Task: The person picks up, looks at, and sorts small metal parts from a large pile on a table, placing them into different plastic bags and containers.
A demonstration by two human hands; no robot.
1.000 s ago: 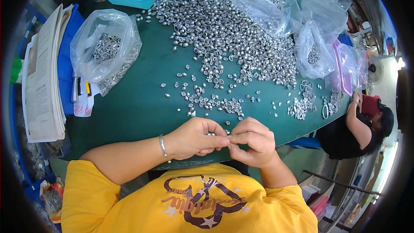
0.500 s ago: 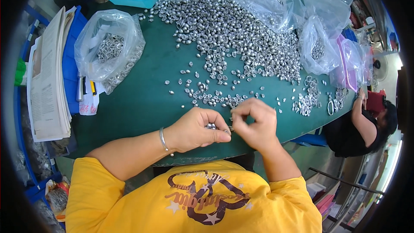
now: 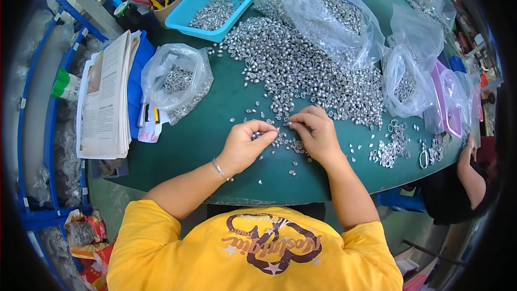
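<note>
My left hand (image 3: 245, 148) is closed around a few small silver oval metal pieces (image 3: 255, 136); its thumb and forefinger are pressed together. Close by on the right, my right hand (image 3: 319, 136) pinches another small silver piece (image 3: 288, 124) between thumb and fingertips. Both hands are just above the green table (image 3: 229, 99), over loose cup-shaped pieces (image 3: 296, 145) scattered there. Beyond them spreads a big heap of the same silver pieces (image 3: 301, 64).
At the left lie a clear bag of metal parts (image 3: 188, 94) and a stack of papers (image 3: 105, 102). A turquoise basket (image 3: 180, 28) and large plastic bag (image 3: 371, 37) stand farther back. Flat silver parts (image 3: 390, 151) lie right, near another person's arm (image 3: 469, 175).
Both hands have moved forward, away from my body and closer to the heap. The right hand has lowered its fingertips among the loose pieces. The whole view has shifted.
</note>
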